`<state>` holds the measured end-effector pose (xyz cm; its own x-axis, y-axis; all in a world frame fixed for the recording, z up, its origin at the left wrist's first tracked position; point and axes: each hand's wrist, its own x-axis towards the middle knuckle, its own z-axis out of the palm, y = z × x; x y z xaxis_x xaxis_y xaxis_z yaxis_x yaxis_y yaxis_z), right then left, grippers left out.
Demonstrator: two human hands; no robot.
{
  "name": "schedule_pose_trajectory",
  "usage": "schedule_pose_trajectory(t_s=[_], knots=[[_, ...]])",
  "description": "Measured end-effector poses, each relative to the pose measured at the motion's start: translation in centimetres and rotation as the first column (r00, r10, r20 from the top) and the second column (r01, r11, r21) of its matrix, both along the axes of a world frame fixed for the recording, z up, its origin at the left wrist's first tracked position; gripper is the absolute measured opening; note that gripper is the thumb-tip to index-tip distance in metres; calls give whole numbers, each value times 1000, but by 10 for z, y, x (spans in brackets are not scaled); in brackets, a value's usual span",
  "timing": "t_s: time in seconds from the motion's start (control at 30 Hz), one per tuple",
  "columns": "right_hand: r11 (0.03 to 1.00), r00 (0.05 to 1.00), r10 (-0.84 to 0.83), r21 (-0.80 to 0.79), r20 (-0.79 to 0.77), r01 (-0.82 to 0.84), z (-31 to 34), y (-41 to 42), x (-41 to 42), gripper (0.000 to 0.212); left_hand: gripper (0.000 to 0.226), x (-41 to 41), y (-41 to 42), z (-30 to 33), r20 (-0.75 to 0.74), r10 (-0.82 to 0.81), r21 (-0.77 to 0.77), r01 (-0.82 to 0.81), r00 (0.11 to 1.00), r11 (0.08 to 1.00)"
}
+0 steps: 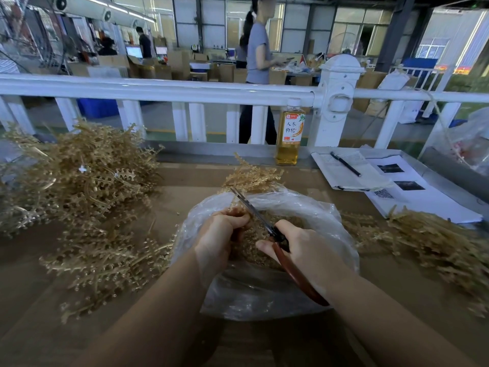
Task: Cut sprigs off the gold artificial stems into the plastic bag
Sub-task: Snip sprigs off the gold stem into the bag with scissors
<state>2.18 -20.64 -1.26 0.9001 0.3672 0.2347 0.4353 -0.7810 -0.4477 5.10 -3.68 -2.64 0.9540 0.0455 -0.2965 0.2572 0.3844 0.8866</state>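
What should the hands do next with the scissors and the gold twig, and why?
Probably squeeze the brown-handled metal scissors shut. The right hand grips the handles, the blades point at the gold plastic stem that the left hand holds over the clear plastic bag, so a cut sprig should drop in.

My hands meet over the plastic bag (264, 287) near me, left hand (219, 234) beside right hand (299, 247). A heap of stems (84, 176) lies to the left, more stems (428, 234) to the right. Far right lie papers (412, 197); a bottle (289, 133) stands by the railing (158, 88) behind.
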Motion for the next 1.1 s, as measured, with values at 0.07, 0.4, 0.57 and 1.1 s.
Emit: schedule_pose_trajectory(t_s=[0.07,0.4,0.57,1.1], knots=[[1000,1000,-7,-14,14,7,1,0,0,40,13,1,-1,1,-15,-8,18,8,1000,1000],[1000,1000,-22,-3,-5,22,-3,-3,-2,39,18,3,-3,1,-40,27,126,-22,999,992],[1000,999,-23,6,-36,24,-4,-2,0,36,15,4,-3,0,-49,16,165,-8,999,986],[999,995,-40,-5,-92,40,1,0,2,40,20,6,-6,3,-89,26,271,-1,996,962]])
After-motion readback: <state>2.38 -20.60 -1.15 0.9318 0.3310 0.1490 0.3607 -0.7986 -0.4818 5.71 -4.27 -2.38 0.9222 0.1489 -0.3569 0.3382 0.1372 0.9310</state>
